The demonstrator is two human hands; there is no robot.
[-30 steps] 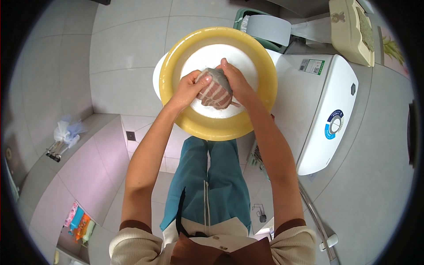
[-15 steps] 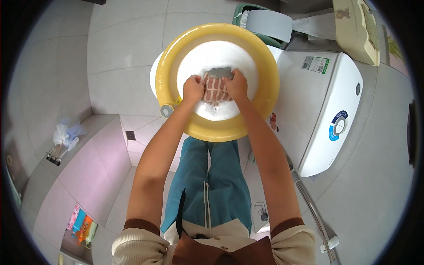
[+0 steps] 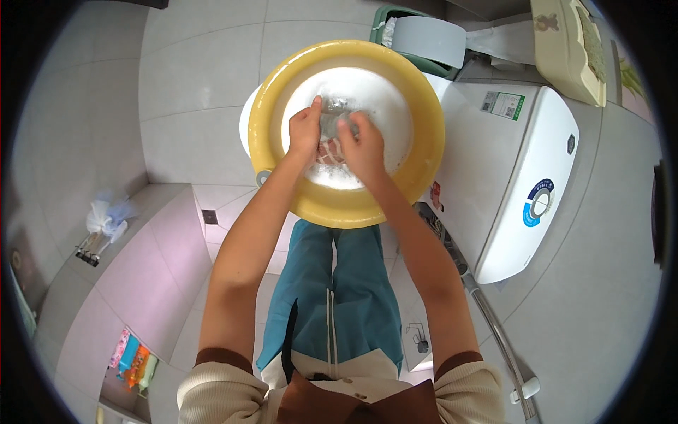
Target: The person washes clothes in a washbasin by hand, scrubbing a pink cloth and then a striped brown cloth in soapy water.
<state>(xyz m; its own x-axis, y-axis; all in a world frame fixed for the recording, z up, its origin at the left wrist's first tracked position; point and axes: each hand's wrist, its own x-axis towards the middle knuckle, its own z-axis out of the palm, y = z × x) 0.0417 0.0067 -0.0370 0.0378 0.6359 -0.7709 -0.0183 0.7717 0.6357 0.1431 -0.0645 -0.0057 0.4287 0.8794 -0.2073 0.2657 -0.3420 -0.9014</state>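
A wide yellow basin [image 3: 426,141] in front of me holds white suds [image 3: 387,92]. Between my hands, at the middle of the foam, is a wet cloth, brown-pink with pale crossing lines [image 3: 330,151] at its near part and grey higher up. My left hand [image 3: 305,130] is closed on the left edge of this checked cloth, thumb pointing away from me. With fingers curled and slightly blurred, my right hand [image 3: 363,147] grips the cloth's right side. The parts inside my fingers are hidden.
Right of the basin stands a white washing machine [image 3: 487,169] with a round dial. Behind are a green bin [image 3: 385,15] and a cream plastic container [image 3: 558,56]. A metal pole [image 3: 505,339] runs along the lower right. At left, a tiled ledge [image 3: 166,194] holds a mesh bath puff [image 3: 107,218].
Both hands have drawn closer together and the cloth between them has bunched up, showing less of its checks. My right hand has come left and nearer me; my left hand has tilted thumb-up.
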